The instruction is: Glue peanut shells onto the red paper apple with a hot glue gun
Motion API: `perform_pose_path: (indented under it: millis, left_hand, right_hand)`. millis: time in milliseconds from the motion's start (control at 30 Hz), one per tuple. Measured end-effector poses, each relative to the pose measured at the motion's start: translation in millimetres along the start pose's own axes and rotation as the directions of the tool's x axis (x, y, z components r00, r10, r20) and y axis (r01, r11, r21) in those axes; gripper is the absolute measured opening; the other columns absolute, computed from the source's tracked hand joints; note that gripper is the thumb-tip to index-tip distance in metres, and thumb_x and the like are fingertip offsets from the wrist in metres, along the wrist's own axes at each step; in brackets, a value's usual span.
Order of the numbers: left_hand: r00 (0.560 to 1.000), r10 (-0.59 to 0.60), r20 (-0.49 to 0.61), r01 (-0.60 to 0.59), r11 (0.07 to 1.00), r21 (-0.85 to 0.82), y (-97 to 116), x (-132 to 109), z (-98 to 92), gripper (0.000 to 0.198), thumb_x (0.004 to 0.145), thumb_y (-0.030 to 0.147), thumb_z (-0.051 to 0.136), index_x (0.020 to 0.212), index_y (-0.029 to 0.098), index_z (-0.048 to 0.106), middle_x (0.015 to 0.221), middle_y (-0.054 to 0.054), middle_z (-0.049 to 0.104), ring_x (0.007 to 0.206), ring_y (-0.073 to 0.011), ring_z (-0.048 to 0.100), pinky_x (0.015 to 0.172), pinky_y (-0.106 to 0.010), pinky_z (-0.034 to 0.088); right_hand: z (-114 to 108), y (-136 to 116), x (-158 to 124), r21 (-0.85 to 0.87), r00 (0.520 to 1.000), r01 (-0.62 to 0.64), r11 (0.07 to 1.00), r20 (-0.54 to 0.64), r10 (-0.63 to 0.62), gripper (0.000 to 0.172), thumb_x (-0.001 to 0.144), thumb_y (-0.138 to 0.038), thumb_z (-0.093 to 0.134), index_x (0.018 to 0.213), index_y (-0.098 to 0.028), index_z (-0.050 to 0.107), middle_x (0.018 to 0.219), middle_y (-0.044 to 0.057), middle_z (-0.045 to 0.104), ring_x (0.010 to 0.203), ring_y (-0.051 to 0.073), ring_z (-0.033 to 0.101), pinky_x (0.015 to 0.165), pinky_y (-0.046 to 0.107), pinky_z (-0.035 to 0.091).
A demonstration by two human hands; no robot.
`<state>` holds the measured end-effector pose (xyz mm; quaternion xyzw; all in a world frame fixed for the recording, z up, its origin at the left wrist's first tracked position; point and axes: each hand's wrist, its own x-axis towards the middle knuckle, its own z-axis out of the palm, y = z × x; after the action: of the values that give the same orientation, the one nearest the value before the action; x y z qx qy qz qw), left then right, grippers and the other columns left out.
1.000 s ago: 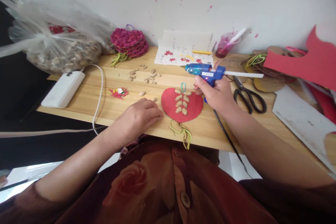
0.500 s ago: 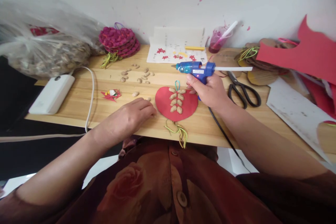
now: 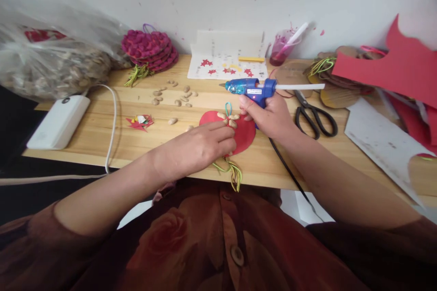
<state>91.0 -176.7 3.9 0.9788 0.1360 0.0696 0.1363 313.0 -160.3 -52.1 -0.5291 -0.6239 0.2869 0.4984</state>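
Observation:
My right hand (image 3: pixel 273 116) grips a blue hot glue gun (image 3: pixel 254 91) with a white glue stick out of its back and its nozzle to the left. On the table lies a red rounded paper shape (image 3: pixel 247 134) with rows of peanuts (image 3: pixel 232 123) on it, a teal loop (image 3: pixel 228 108) at its top and a yellow-green tassel (image 3: pixel 235 175) at its bottom. My left hand (image 3: pixel 208 145) reaches over this shape, fingers bent together among the peanuts, and hides the lower ones. Whatever is between those fingertips is hidden.
Loose peanuts (image 3: pixel 177 102) and red paper scraps (image 3: pixel 140 122) lie leftward. A white power bank (image 3: pixel 59 122), a plastic bag of peanut shells (image 3: pixel 64 70) and stacked purple pieces (image 3: pixel 150 50) stand left. Scissors (image 3: pixel 316 116), a cup (image 3: pixel 282 50) and red paper (image 3: pixel 382 70) are right.
My left hand has moved right from the bare table onto the red shape and now covers its lower peanuts. My right hand still holds the glue gun in nearly the same place.

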Motion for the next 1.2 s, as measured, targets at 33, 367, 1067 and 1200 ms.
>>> perform_pose_path:
  millis: [33, 367, 1067, 1200]
  left_hand:
    - [1.0, 0.007, 0.005, -0.007, 1.0, -0.006, -2, 2, 1.7, 0.02, 0.103, 0.014, 0.044, 0.103, 0.016, 0.064, 0.107, -0.011, 0.068, 0.103, -0.024, 0.063, 0.093, -0.037, 0.052]
    - [0.998, 0.055, 0.014, -0.055, 0.998, 0.008, -10, 6, 9.0, 0.022, 0.104, 0.016, 0.045, 0.1, 0.015, 0.067, 0.104, -0.012, 0.069, 0.108, -0.025, 0.062, 0.1, -0.041, 0.052]
    - [0.865, -0.451, -0.221, 0.438, 0.893, -0.106, -23, -100, 9.1, 0.016, 0.097, 0.027, 0.062, 0.104, 0.019, 0.074, 0.098, -0.005, 0.075, 0.087, -0.0175, 0.069, 0.079, -0.028, 0.054]
    - [0.851, -0.494, -0.175, 0.468, 0.867, -0.174, -19, -101, 10.3, 0.017, 0.096, 0.028, 0.065, 0.109, 0.02, 0.073, 0.098, -0.004, 0.074, 0.091, -0.0173, 0.069, 0.082, -0.028, 0.054]
  right_hand:
    - [0, 0, 0, 0.002, 1.0, -0.001, 1.0, 0.004, 0.001, 0.029, 0.091, -0.049, 0.067, 0.087, -0.022, 0.072, 0.076, 0.001, 0.07, 0.075, 0.02, 0.068, 0.074, 0.035, 0.058]
    - [0, -1, 0, 0.006, 1.0, -0.013, 1.0, 0.018, 0.013, 0.028, 0.09, -0.05, 0.067, 0.085, -0.022, 0.071, 0.074, 0.0, 0.069, 0.071, 0.019, 0.067, 0.07, 0.033, 0.058]
    - [-1, 6, 1, -0.01, 0.999, -0.05, 0.999, 0.007, 0.05, 0.029, 0.089, -0.051, 0.069, 0.084, -0.023, 0.074, 0.074, 0.001, 0.073, 0.068, 0.02, 0.071, 0.064, 0.034, 0.06]
    - [0, 1, 1, 0.047, 0.991, -0.13, 0.99, 0.015, 0.129, 0.028, 0.087, -0.049, 0.073, 0.079, -0.023, 0.072, 0.072, 0.001, 0.073, 0.057, 0.017, 0.069, 0.054, 0.031, 0.059]
